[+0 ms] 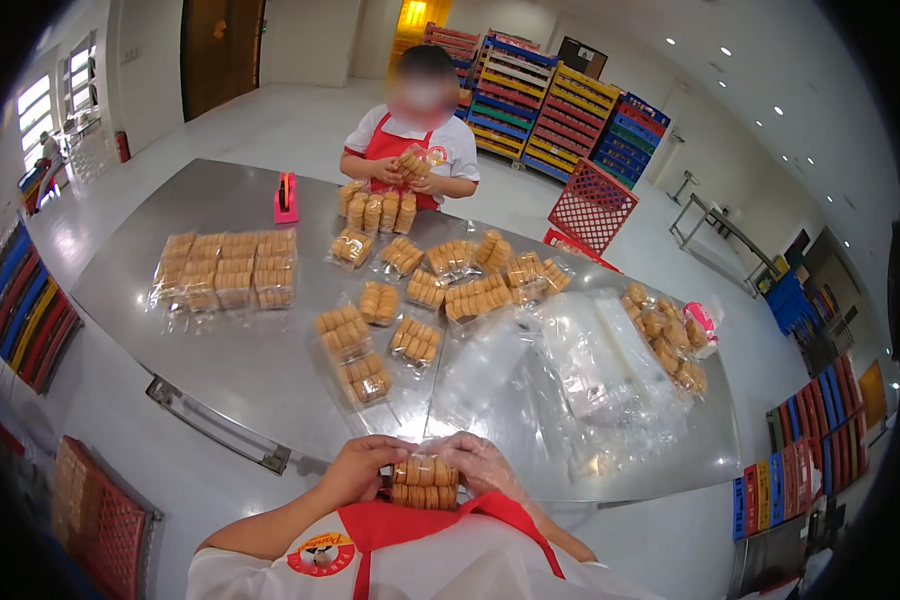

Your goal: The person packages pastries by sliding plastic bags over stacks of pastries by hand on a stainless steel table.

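Note:
Close to my body at the table's near edge, I hold a clear plastic bag of cookies (pixel 425 484), with round tan cookies stacked in rows. My left hand (pixel 363 468) grips the bag's upper left side. On the other side, my right hand (pixel 478 464), in a thin clear glove, pinches the top right of the plastic. Just beyond lie more bagged cookies (pixel 363 378), and several further packs (pixel 475 298) spread across the middle of the table. Flat clear plastic bags (pixel 605 360) lie in a pile to the right.
The steel table (pixel 210 390) has neat rows of cookie packs (pixel 232 268) at left and a red tape dispenser (pixel 285 200) behind them. Loose-looking bagged cookies (pixel 670 340) sit at right. Across stands a person (pixel 410 150) holding a pack. Stacked colored crates (pixel 510 90) stand behind.

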Action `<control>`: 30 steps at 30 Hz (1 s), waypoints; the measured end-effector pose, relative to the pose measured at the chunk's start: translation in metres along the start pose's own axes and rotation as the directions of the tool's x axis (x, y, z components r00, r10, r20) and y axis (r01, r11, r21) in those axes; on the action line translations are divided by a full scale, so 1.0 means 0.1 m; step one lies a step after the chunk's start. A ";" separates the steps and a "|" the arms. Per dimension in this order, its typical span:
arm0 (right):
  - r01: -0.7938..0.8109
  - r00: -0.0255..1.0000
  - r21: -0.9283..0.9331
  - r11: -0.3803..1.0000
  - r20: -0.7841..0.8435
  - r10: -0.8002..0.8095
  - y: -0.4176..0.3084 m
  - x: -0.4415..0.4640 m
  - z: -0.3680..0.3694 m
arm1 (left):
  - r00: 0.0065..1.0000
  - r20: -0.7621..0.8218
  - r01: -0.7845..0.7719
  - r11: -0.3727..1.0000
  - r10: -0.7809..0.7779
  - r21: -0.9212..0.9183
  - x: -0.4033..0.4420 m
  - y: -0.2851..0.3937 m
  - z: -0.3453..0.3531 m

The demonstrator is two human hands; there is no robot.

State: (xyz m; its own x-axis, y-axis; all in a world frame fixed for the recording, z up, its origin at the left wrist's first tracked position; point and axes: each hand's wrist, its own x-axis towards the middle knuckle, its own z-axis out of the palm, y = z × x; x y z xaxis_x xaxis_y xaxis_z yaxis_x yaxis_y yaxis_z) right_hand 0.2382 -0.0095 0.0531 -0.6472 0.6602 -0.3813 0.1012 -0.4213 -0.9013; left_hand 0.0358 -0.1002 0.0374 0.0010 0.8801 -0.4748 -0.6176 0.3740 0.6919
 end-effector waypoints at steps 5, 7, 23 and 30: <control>0.129 0.989 0.099 0.987 0.053 -0.135 0.12 -0.05 -0.04 | 0.998 0.034 0.050 0.999 -0.050 0.012 0.01 0.07 0.02; 0.079 0.996 0.140 0.987 0.040 -0.085 0.14 -0.05 -0.03 | 0.990 0.092 0.109 0.994 -0.108 -0.011 0.03 0.02 -0.03; 0.008 0.998 0.160 0.987 0.060 -0.018 0.16 -0.22 -0.06 | 0.767 0.581 -0.574 0.696 0.273 0.431 0.26 -0.04 -0.36; 0.164 0.979 0.311 0.936 0.068 -0.194 0.32 -0.06 -0.09 | 0.823 0.495 -0.501 0.769 0.279 0.398 0.29 -0.07 -0.35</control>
State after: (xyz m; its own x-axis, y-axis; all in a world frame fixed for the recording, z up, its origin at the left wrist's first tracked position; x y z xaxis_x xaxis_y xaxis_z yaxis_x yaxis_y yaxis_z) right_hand 0.2522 -0.0209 0.0248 -0.7043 0.6855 -0.1846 -0.2459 -0.4794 -0.8424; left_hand 0.0124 -0.0876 -0.0003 0.2180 0.9733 0.0719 -0.1620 -0.0366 0.9861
